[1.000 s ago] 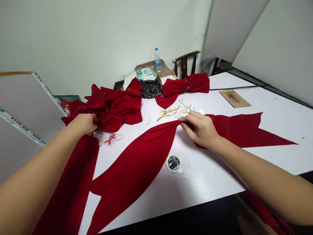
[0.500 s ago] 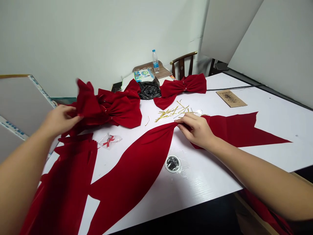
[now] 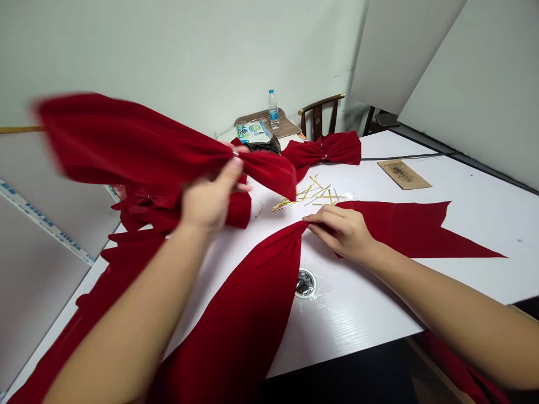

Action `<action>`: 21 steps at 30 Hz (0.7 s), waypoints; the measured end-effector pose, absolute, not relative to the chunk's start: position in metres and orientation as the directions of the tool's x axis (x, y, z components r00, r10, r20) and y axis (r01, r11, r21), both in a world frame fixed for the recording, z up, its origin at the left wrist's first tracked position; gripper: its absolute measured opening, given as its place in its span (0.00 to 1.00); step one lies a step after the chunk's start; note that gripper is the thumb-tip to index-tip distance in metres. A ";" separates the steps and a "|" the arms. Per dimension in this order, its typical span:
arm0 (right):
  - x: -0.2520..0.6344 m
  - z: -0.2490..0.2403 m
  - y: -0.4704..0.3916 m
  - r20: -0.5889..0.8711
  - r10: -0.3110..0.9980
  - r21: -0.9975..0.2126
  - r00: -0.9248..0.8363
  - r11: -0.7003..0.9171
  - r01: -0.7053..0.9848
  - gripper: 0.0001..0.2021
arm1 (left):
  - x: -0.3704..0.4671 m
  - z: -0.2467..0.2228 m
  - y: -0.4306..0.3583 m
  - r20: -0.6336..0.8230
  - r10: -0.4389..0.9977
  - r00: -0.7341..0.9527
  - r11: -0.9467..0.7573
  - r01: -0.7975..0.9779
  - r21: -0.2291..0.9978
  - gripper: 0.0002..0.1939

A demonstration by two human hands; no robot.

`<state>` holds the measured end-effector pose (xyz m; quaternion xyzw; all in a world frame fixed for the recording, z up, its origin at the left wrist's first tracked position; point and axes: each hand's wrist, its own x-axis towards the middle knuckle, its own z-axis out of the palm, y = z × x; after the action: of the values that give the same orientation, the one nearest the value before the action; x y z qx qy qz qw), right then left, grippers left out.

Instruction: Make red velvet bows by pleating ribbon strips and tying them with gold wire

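Observation:
My left hand (image 3: pixel 210 193) is raised over the table, gripping a red fabric bow (image 3: pixel 138 140) at its cinched middle, where a small shiny tie shows. The bow is blurred at its left end. With thumb and fingertips my right hand (image 3: pixel 341 227) pinches the gathered middle of a long red cloth strip (image 3: pixel 252 292). One half of the strip runs toward me at lower left. The other half, with a notched end (image 3: pixel 412 227), lies flat on the right. Gold twist ties (image 3: pixel 311 193) lie just beyond my right hand.
More red bows (image 3: pixel 147 207) and a red cloth stack (image 3: pixel 105 280) are on the left. Another bow (image 3: pixel 326 150) lies at the back, near a black bag (image 3: pixel 267 146). A cardboard piece (image 3: pixel 404 174), round grommet (image 3: pixel 305 283), water bottle (image 3: pixel 273 109) and chair (image 3: pixel 318 115) also show.
My left hand has moved right and lifted a bow off the left pile. My right hand keeps its pinch on the strip. The view has shifted slightly.

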<state>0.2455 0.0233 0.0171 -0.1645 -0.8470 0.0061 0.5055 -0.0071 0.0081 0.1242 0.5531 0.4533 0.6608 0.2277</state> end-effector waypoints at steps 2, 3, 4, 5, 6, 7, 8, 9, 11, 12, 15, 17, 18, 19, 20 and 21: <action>0.245 0.017 0.022 0.848 0.291 -0.188 -0.442 0.946 0.263 0.06 | 0.023 0.086 0.018 0.415 0.864 -0.286 -0.414 0.067 0.908 0.24; 0.245 0.018 0.022 0.845 0.297 -0.193 -0.445 0.945 0.263 0.05 | 0.033 0.069 0.022 0.382 0.869 -0.315 -0.390 0.040 0.920 0.25; 0.245 0.018 0.022 0.841 0.304 -0.202 -0.448 0.944 0.263 0.05 | 0.040 0.054 0.024 0.353 0.866 -0.355 -0.361 0.045 0.931 0.26; 0.245 0.018 0.022 0.835 0.314 -0.213 -0.453 0.942 0.260 0.05 | 0.044 0.041 0.025 0.306 0.888 -0.343 -0.301 0.068 0.951 0.25; 0.244 0.017 0.022 0.827 0.326 -0.227 -0.458 0.939 0.257 0.06 | 0.046 0.031 0.024 0.245 0.921 -0.301 -0.226 0.097 0.969 0.25; 0.244 0.017 0.022 0.818 0.337 -0.241 -0.466 0.936 0.255 0.06 | 0.047 0.024 0.022 0.172 0.954 -0.245 -0.144 0.125 0.982 0.24; 0.243 0.016 0.022 0.810 0.348 -0.254 -0.472 0.934 0.253 0.06 | 0.047 0.019 0.020 0.082 0.983 -0.165 -0.055 0.158 0.986 0.23; 0.243 0.015 0.023 0.804 0.355 -0.263 -0.476 0.932 0.250 0.06 | 0.047 0.016 0.017 -0.004 0.996 -0.085 0.020 0.185 0.983 0.23; 0.242 0.013 0.024 0.802 0.361 -0.273 -0.475 0.930 0.246 0.07 | 0.046 0.014 0.011 -0.087 0.996 0.034 0.078 0.204 0.976 0.23; 0.241 0.012 0.025 0.805 0.364 -0.275 -0.469 0.929 0.249 0.07 | 0.047 0.014 0.009 -0.070 0.996 0.062 0.056 0.205 0.977 0.22; 0.242 0.010 0.026 0.808 0.381 -0.274 -0.450 0.919 0.285 0.07 | 0.047 0.013 0.005 0.076 0.996 0.050 -0.085 0.199 0.976 0.21; 0.243 0.011 0.026 0.806 0.399 -0.276 -0.438 0.907 0.318 0.07 | 0.046 0.012 0.004 0.077 0.994 0.076 -0.091 0.195 0.977 0.21; 0.243 0.012 0.026 0.806 0.408 -0.278 -0.429 0.901 0.333 0.06 | 0.045 0.011 0.003 0.058 0.993 0.099 -0.076 0.190 0.979 0.22; 0.244 0.013 0.026 0.809 0.415 -0.281 -0.416 0.895 0.347 0.05 | 0.045 0.011 0.003 0.039 0.992 0.124 -0.062 0.189 0.980 0.22; 0.244 0.013 0.026 0.812 0.423 -0.284 -0.403 0.889 0.359 0.05 | 0.045 0.011 0.003 0.023 0.990 0.143 -0.050 0.189 0.981 0.22; 0.244 0.014 0.026 0.814 0.429 -0.288 -0.391 0.883 0.370 0.04 | 0.045 0.010 0.003 0.024 0.987 0.158 -0.059 0.216 0.975 0.22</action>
<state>0.2441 0.0256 0.0141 -0.2397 -0.8335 0.0300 0.4970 0.0452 0.0034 0.0104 0.5999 0.5014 0.4116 0.4682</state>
